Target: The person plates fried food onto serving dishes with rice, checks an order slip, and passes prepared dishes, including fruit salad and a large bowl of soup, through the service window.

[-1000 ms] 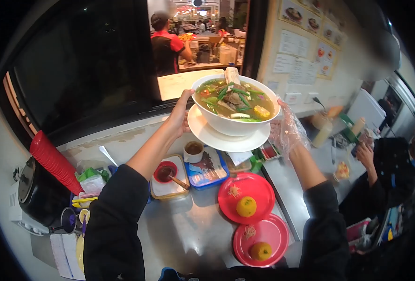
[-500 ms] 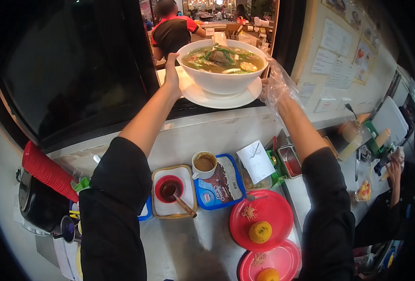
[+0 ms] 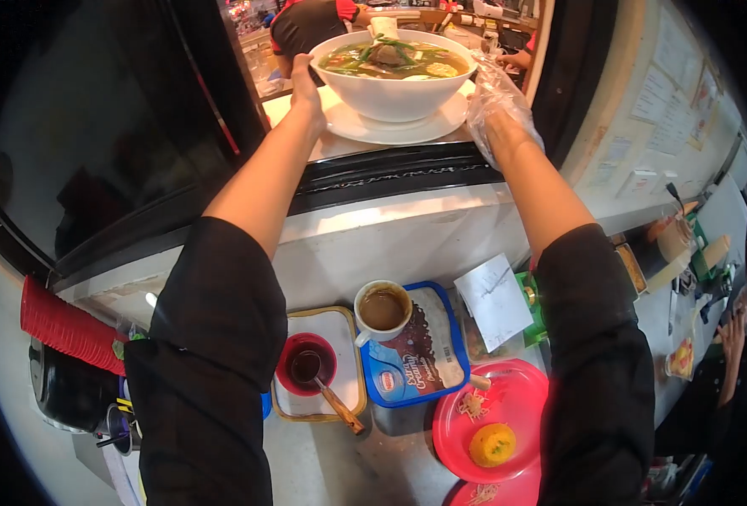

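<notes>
A large white bowl (image 3: 394,97) of soup with a bone, greens and corn sits on a white saucer (image 3: 356,126) at the window opening. My left hand (image 3: 304,91) holds the bowl and saucer from the left side, thumb near the rim. On the right side, my right hand (image 3: 496,114), in a clear plastic glove, grips the same bowl and saucer; its fingers are partly hidden. Both arms are stretched forward over the window sill (image 3: 390,167).
Below are a red sauce bowl (image 3: 321,379) with a ladle, a white cup (image 3: 383,310) on a blue-rimmed lid (image 3: 415,363), and red plates (image 3: 517,396) with yellow rice. Red stacked items (image 3: 65,329) stand left. People are beyond the window and at right.
Both hands have carried the bowl and saucer forward and away, from over the counter into the window opening. The view has shifted along with them.
</notes>
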Demonstrator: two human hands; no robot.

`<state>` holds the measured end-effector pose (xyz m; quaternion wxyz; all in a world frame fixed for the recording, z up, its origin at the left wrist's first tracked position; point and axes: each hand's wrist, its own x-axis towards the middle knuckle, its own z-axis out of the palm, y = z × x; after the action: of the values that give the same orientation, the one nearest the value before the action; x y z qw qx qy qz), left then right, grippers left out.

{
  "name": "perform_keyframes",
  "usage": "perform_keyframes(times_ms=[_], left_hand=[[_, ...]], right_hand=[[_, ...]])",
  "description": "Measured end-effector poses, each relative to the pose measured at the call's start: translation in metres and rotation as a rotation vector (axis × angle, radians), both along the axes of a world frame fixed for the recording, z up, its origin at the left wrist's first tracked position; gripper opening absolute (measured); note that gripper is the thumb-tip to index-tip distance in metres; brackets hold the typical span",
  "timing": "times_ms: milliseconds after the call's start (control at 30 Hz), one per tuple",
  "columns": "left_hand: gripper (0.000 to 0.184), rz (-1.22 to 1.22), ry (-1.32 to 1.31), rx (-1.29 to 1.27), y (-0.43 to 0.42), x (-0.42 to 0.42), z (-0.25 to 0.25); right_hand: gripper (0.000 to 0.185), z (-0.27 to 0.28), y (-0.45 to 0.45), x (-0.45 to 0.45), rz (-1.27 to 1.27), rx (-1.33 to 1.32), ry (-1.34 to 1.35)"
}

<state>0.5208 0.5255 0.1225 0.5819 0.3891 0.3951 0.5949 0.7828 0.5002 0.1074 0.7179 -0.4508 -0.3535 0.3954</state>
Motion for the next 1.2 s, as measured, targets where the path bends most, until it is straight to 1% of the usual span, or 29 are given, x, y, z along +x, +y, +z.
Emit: perform_keyframes(times_ms=[67,100,133,200,233,267,300,367,400,433,467,500,567,600,633,667,700,733,767,800,833,867,933,1000,1033,1067,1100,1133,1200], left_hand=[[0.071,0.013,-0.029,-0.075,-0.003,0.004,-0.002],[0.069,0.107,0.007,-0.106,-0.035,0.015,0.009],[0.069,0.115,0.012,-0.109,-0.033,0.012,0.006],[0.068,0.000,0.029,-0.105,-0.038,0.013,0.006],[0.071,-0.093,-0.012,-0.079,-0.044,0.014,0.010],[0.071,-0.094,-0.011,-0.072,-0.051,0.015,0.016],[0.073,-0.079,-0.009,0.025,-0.064,0.017,0.023],[0.078,-0.053,-0.006,0.181,-0.114,0.026,0.047],[0.076,-0.043,0.058,0.156,-0.151,0.032,0.061],[0.065,-0.075,0.097,0.171,-0.190,0.035,0.069],[0.056,-0.187,0.079,0.292,-0.223,0.035,0.067],[0.053,-0.273,0.041,0.289,-0.264,0.036,0.067],[0.065,-0.868,-0.102,0.466,-0.355,0.026,0.044],[0.076,-1.181,-0.036,0.447,-0.398,0.017,0.019],[0.084,-1.525,-0.065,0.404,-0.433,0.016,0.008],[0.083,-1.722,0.105,0.255,-0.466,0.008,-0.014],[0.080,-1.684,0.343,0.158,-0.497,0.002,-0.033],[0.077,-1.637,0.582,0.059,-0.525,-0.005,-0.055],[0.078,-1.408,0.943,0.104,-0.548,-0.013,-0.104],[0.079,-1.145,1.267,0.157,-0.570,-0.018,-0.141],[0.075,-1.169,1.530,0.030,-0.579,-0.016,-0.127],[0.072,-1.180,1.796,-0.091,-0.584,-0.015,-0.113],[0.063,-1.119,1.179,0.212,-0.574,-0.034,-0.191],[0.048,-0.591,1.052,0.355,-0.578,-0.018,-0.228],[0.048,-0.631,1.049,0.368,-0.587,-0.015,-0.245],[0.041,-0.341,1.198,0.496,-0.595,-0.013,-0.260],[0.035,-0.033,1.313,0.629,-0.599,-0.013,-0.270],[0.032,-0.023,1.284,0.582,-0.600,-0.011,-0.276],[0.030,-0.028,1.236,0.551,-0.596,-0.008,-0.286]], right_hand=[[0.040,-0.012,0.011,0.003,-0.117,0.050,-0.309],[0.040,-0.018,0.016,0.006,-0.201,0.051,-0.531],[0.040,-0.020,0.020,0.009,-0.302,0.018,-0.792],[0.041,-0.025,0.021,0.016,-0.501,-0.109,-1.287],[0.041,-0.023,0.018,0.022,-0.555,-0.149,-1.470],[0.041,-0.022,0.012,0.030,-0.568,-0.147,-1.594],[0.042,-0.021,0.003,0.037,-0.548,-0.097,-1.621],[0.045,-0.014,-0.040,0.049,-0.155,0.314,-1.025],[0.045,0.017,-0.102,0.033,-0.030,0.161,-0.806],[0.045,0.053,-0.178,0.009,0.090,0.014,-0.585],[0.043,0.058,-0.227,0.000,0.148,0.093,-0.422],[0.040,0.059,-0.271,-0.006,0.207,0.169,-0.259],[0.031,0.055,-0.352,0.020,-0.169,0.161,-1.307],[0.026,0.053,-0.395,0.025,-0.250,0.195,-1.415],[0.023,0.049,-0.439,0.032,-0.332,0.220,-1.526],[0.025,0.041,-0.482,0.044,-0.386,0.169,-1.550],[0.029,0.030,-0.525,0.058,-0.442,0.110,-1.570],[0.026,0.017,-0.570,0.070,-0.538,-0.071,-1.451],[0.024,0.000,-0.616,0.080,-0.632,-0.252,-1.315],[0.014,-0.026,-0.659,0.092,-0.752,-0.315,-1.251],[0.010,-0.062,-0.700,0.099,-0.744,-0.178,-0.819],[0.014,-0.098,-0.741,0.105,-0.729,-0.035,-0.391],[0.015,-0.115,-0.804,0.091,-0.716,-0.186,-0.448],[0.010,-0.099,-0.832,0.061,-0.765,-0.467,-1.011],[0.007,-0.111,-0.849,0.059,-0.749,-0.508,-0.971],[0.011,-0.134,-0.860,0.063,-0.751,-0.400,-0.465],[0.012,-0.132,-0.868,0.055,-0.768,-0.547,-0.771],[0.014,-0.127,-0.868,0.045,-0.778,-0.702,-1.075],[0.015,-0.112,-0.876,0.025,-0.718,-0.833,-0.935]])
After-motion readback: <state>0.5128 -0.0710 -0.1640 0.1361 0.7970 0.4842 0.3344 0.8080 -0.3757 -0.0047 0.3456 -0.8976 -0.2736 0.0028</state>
